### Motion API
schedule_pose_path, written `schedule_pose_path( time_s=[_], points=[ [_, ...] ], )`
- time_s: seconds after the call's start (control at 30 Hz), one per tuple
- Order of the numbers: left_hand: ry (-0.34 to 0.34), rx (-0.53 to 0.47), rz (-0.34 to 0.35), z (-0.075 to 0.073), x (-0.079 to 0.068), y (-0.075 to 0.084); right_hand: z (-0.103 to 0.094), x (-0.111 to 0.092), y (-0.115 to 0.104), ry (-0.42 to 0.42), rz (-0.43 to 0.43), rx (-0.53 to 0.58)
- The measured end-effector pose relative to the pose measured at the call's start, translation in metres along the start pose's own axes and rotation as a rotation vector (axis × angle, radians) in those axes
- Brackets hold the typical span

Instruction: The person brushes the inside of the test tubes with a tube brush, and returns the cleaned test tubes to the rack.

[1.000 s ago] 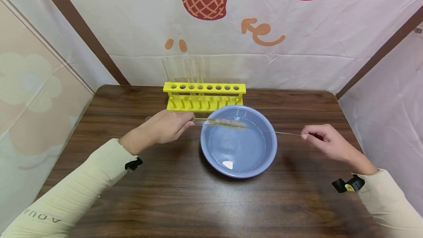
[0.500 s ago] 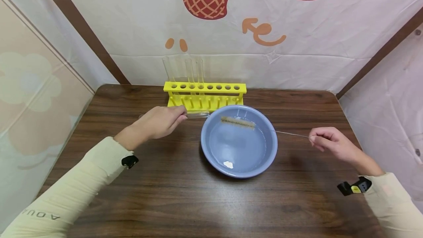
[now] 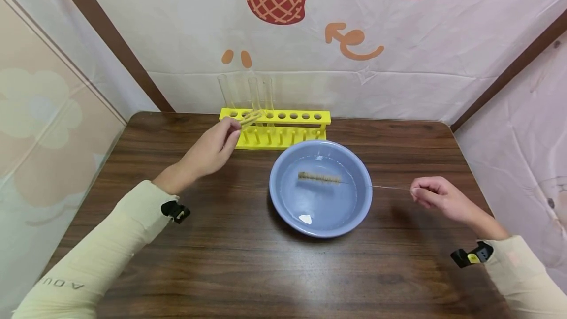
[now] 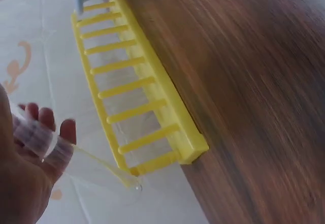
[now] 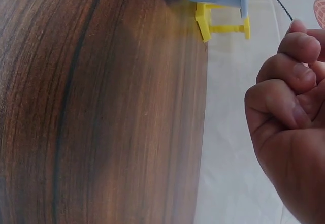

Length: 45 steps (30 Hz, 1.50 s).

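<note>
Lying along the left edge of the head view, a pale yellow sleeve [image 3: 88,260] leads up to the left hand [image 3: 211,149], whose fingers [image 4: 44,132] curl round a clear glass test tube [image 3: 250,117] and hold it tilted, its rounded end just at the near left corner of the yellow test tube rack [image 3: 274,117]. In the left wrist view the tube [image 4: 96,165] runs from the fingers down to the rack's end post [image 4: 190,150]. Behind the hand, three more clear tubes [image 3: 254,93] stand upright in the left holes of the rack, which sits at the back of the dark wooden table [image 3: 221,270] against a printed cloth backdrop [image 3: 398,78]. Just in front of the rack, at mid-table, is a blue basin [image 3: 292,220] holding water. A test tube brush [image 3: 319,177] lies with its bristled head low inside the basin, and its thin wire handle [image 3: 390,187] crosses the right rim. Farther right, the right hand [image 3: 440,198] pinches the end of that wire between thumb and curled fingers [image 5: 284,102], held above the table well apart from the basin.
</note>
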State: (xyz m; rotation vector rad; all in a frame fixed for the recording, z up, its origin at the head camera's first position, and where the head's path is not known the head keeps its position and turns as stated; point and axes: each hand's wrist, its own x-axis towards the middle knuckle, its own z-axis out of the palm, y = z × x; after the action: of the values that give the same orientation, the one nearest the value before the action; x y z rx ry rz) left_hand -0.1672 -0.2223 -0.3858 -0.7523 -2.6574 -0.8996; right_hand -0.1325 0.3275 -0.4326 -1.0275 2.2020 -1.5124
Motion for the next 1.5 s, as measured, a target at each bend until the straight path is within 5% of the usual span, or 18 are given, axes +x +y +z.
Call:
schedule_pose_path(
  time_s=[0.27, 0.7, 1.0, 1.5],
  points=[
    [0.231, -0.191, -0.099, -0.002, 0.011, 0.004, 0.004, 0.001, 0.001, -0.008, -0.01, -0.016],
    [0.612, -0.218, -0.143, -0.001, 0.038, -0.004, 0.011, 0.001, -0.006, 0.016, 0.07, -0.097],
    [0.669, -0.174, -0.215, -0.002, 0.063, -0.003, 0.014, 0.0, -0.013, 0.024, 0.096, -0.148],
    [0.565, 0.01, -0.239, 0.008, 0.077, 0.0, 0.015, 0.002, -0.015, 0.033, 0.118, -0.187]
  ],
)
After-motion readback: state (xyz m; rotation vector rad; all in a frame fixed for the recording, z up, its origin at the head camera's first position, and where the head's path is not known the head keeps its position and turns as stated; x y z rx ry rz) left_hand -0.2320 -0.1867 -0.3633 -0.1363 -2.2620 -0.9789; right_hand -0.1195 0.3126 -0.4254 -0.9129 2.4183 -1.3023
